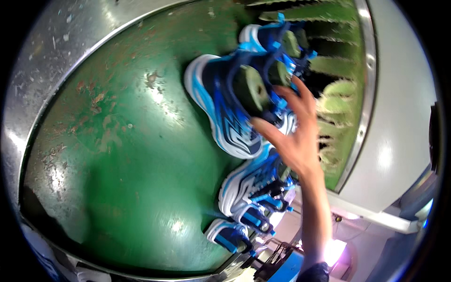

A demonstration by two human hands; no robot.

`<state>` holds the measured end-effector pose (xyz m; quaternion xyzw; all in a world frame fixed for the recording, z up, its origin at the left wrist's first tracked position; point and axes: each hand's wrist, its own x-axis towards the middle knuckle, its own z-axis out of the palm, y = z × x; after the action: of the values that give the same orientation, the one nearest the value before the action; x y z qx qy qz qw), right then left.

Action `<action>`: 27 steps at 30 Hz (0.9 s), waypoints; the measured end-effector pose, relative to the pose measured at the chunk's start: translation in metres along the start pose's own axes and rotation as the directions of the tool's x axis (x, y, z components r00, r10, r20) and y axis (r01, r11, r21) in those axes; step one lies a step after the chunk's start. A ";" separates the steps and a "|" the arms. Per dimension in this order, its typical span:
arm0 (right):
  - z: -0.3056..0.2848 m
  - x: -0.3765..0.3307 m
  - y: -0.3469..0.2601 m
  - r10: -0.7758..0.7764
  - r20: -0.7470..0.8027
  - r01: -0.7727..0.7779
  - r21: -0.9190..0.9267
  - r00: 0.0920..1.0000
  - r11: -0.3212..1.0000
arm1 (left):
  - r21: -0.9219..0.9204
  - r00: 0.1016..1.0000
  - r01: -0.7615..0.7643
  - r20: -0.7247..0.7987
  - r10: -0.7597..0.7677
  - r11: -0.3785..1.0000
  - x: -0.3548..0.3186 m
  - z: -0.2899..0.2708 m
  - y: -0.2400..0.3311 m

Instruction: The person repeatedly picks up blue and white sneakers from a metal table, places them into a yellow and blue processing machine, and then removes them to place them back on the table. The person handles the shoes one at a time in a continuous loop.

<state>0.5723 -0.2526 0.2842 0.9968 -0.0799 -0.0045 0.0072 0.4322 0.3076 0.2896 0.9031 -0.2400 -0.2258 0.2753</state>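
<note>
Blue, navy and white sports shoes stand on a green belt surface. My right hand [300,136] reaches in from the lower right, thumb and fingers spread. Its thumb tip overlaps the front part of the nearest large shoe [213,101], and its fingers lie over the lace area of a shoe beside it. Whether the fingertips touch is blurred. A pale green shoe last [253,87] fills the opening of the large shoe. Another shoe [253,37] stands behind, at the far side. My left hand is out of view.
More blue and white shoes [242,188] line up nearer, with a smaller one [225,235] after them. Green bristly flaps [336,68] hang along the metal-edged opening of a grey machine [399,94] at right. A metal rim [61,80] borders the green belt [141,155] at left.
</note>
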 end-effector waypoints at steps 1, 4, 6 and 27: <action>-0.002 0.013 -0.007 0.008 0.042 -0.010 0.036 0.999 0.999 | 0.045 1.000 -0.009 0.021 0.008 0.999 -0.003 -0.004 0.000; 0.012 0.004 -0.036 -0.121 -0.069 0.115 -0.091 0.990 0.989 | 0.004 1.000 0.011 -0.017 -0.011 1.000 -0.002 -0.006 0.009; 0.030 -0.003 -0.041 0.034 -0.199 -0.026 0.043 0.979 0.999 | 0.006 0.999 -0.025 -0.032 0.026 1.000 0.004 -0.010 0.019; -0.218 -0.526 -0.324 0.661 -0.267 -0.020 0.920 0.702 0.393 | -0.759 0.460 0.410 0.651 0.604 0.506 -0.047 -0.036 0.192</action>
<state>0.1071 0.1535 0.5017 0.7567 -0.2815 0.3546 -0.4716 0.3555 0.2067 0.4461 0.3622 -0.2609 -0.7218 0.5289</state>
